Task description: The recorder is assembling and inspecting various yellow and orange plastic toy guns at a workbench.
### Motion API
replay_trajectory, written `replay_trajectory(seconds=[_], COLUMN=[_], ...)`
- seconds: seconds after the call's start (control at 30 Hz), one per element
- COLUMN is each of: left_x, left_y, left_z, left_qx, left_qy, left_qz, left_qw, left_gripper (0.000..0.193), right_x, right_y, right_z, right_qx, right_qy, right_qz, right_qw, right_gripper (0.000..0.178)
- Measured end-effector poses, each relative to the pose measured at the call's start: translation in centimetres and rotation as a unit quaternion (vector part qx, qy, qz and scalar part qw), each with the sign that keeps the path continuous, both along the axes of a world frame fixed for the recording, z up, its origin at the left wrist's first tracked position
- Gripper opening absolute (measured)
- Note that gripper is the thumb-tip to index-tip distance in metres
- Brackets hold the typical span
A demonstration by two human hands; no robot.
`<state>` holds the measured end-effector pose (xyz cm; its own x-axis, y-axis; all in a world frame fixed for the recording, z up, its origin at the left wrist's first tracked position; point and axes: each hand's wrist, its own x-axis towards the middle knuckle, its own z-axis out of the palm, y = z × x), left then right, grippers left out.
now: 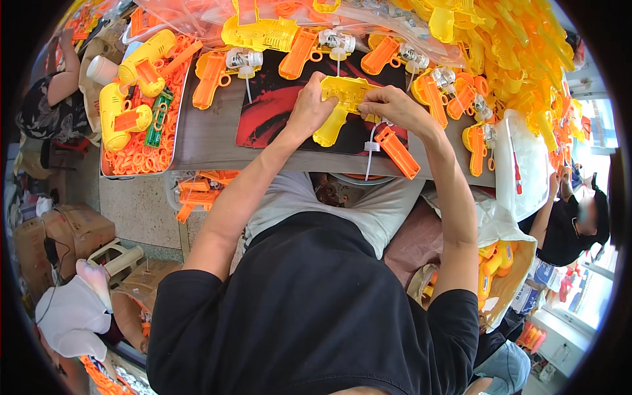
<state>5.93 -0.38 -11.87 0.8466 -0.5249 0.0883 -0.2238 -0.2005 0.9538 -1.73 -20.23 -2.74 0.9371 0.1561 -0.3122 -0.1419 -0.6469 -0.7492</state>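
Head view: over a mat [273, 102] on the table [210, 145], left hand [311, 108] grips a shell [331, 126]; right hand [397, 108] touches it, hold unclear; cartons [78, 228] sit left.

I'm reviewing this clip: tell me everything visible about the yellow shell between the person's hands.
The yellow shell looks like glossy moulded plastic, shaped like half a toy gun: a body running left to right, with a grip slanting down toward the person. Its hollow side faces up, showing small raised details. It is over the black-and-red mat. The left hand holds its left end, thumb inside; the right hand's fingers are at its right end, hiding part.
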Motion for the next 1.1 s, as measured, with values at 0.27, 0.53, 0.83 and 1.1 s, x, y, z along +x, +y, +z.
replay_trajectory(seconds=[0.27,0.53,0.83,1.1], left_x=[-0.6,-1.6,-4.1,-3.7], left_y=[0.1,0.0,0.0,-3.1], left_z=[1.2,3.8,5.6,3.3], left_qx=[0.026,0.104,0.100,0.160], left_qy=[-0.004,-0.126,-0.420,-0.409], left_qz=[0.023,0.063,0.140,0.083], left_qw=[0.999,0.985,0.891,0.894], left_gripper=[0.034,0.046,0.015,0.014], right_x=[-0.5,-1.7,-8.0,-12.6], right_y=[1.4,1.6,-2.1,0.2], right_z=[1.1,0.9,-0.3,-2.5], right_qx=[-0.110,-0.172,-0.100,-0.260], right_qy=[-0.059,-0.063,-0.340,-0.250], right_qz=[-0.043,-0.127,-0.175,-0.164], right_qw=[0.991,0.975,0.918,0.918], right_gripper=[0.029,0.033,0.042,0.036])
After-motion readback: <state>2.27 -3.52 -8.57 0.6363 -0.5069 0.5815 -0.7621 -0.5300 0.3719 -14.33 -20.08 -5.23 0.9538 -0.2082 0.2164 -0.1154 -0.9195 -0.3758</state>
